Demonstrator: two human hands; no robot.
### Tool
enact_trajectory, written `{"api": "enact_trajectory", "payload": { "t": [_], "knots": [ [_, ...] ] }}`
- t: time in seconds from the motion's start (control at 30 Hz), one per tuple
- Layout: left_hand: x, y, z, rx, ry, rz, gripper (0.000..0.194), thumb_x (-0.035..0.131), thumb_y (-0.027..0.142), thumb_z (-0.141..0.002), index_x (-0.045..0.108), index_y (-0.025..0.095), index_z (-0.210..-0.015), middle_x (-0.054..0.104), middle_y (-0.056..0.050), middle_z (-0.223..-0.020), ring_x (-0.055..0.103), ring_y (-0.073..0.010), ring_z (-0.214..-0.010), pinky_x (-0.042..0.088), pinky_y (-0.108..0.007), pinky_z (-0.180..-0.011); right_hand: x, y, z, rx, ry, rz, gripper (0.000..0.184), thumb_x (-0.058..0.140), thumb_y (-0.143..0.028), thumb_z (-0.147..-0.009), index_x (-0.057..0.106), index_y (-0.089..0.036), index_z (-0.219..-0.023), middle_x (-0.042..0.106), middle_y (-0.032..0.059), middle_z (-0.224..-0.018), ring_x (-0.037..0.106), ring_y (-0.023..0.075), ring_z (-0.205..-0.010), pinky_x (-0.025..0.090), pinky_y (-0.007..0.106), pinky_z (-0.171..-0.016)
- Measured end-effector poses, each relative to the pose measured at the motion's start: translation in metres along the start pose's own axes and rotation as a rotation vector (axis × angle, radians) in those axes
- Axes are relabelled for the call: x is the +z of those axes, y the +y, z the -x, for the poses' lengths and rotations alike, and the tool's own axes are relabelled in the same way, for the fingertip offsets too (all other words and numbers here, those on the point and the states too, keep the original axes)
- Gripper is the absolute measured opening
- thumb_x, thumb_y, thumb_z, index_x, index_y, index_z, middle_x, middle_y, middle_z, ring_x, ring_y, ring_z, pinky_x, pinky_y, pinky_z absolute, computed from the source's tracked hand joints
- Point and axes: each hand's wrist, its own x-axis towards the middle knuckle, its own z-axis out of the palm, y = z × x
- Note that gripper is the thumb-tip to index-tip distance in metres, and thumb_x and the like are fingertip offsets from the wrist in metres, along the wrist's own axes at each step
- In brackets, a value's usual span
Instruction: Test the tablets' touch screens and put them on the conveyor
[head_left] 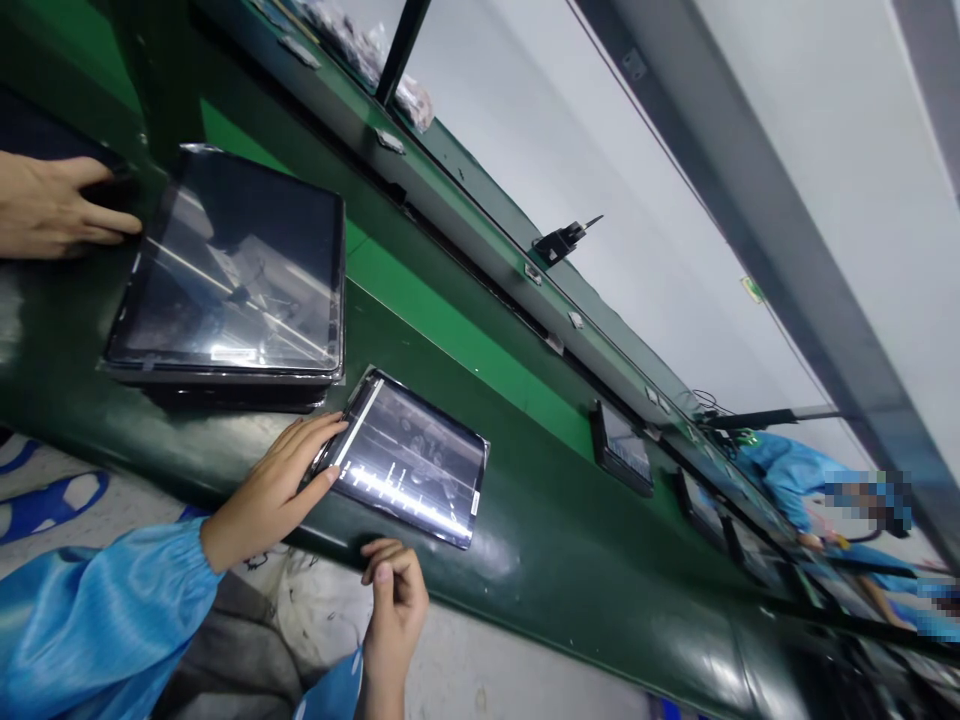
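A tablet [420, 460] with a glossy dark screen lies on the green work surface, with white marks and bright reflections across its face. My left hand [281, 485] is at its left edge, thumb and fingers touching the rim. Just below the tablet's near edge is my right hand [397, 600], its fingers curled in and the thumb against them; I see nothing in it, and it is apart from the tablet. Beyond my left hand stands a stack of larger dark screen panels [240, 270], the top one wrapped in clear film.
At the far left, another person's hand [60, 205] rests on a dark panel. More tablets [622, 450] lie farther along the green bench [540, 560]. A person in blue [780, 475] works at the far right. A raised ledge [487, 260] runs along the back.
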Motion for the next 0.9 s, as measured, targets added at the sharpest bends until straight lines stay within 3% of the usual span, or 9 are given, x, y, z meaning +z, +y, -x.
{"api": "enact_trajectory", "payload": {
  "t": [0.23,0.6,0.7,0.9],
  "knots": [
    [-0.004,0.000,0.001,0.039,-0.023,0.014,0.038,0.044,0.029,-0.101,0.043,0.031,-0.139,0.040,-0.003,-0.151,0.034,-0.0221,-0.143,0.031,-0.045,-0.120,-0.001,0.015,0.001,0.006,0.051,-0.039,0.052,0.046,-0.038,-0.100,0.049,-0.021,-0.052,0.044,-0.0038,-0.047,0.055,0.0148,-0.057,0.045,0.026,-0.065],
    [-0.006,0.004,0.003,0.135,-0.111,-0.117,0.033,0.047,0.032,-0.099,0.061,0.032,-0.129,0.028,-0.002,-0.159,0.020,-0.0312,-0.149,0.030,-0.057,-0.118,-0.002,0.003,-0.001,0.039,-0.030,-0.012,0.037,0.057,-0.040,-0.095,0.056,-0.020,-0.064,0.059,-0.0005,-0.066,0.060,0.0155,-0.071,0.049,0.029,-0.078],
    [-0.007,0.005,0.003,0.124,-0.105,-0.121,0.035,0.048,0.032,-0.098,0.062,0.031,-0.130,0.030,-0.002,-0.159,0.021,-0.0316,-0.149,0.030,-0.056,-0.118,-0.003,0.010,0.001,0.047,-0.007,-0.017,0.043,0.055,-0.042,-0.096,0.056,-0.020,-0.059,0.055,-0.0024,-0.057,0.057,0.0140,-0.063,0.050,0.031,-0.082],
    [-0.004,-0.001,0.004,0.191,-0.116,-0.183,0.037,0.050,0.032,-0.097,0.061,0.035,-0.132,0.022,0.000,-0.163,0.018,-0.0351,-0.150,0.032,-0.059,-0.116,-0.003,0.023,0.005,-0.003,0.086,-0.065,0.051,0.048,-0.041,-0.099,0.058,-0.020,-0.053,0.041,-0.0053,-0.043,0.053,0.0141,-0.052,0.051,0.031,-0.075]
  ]
}}
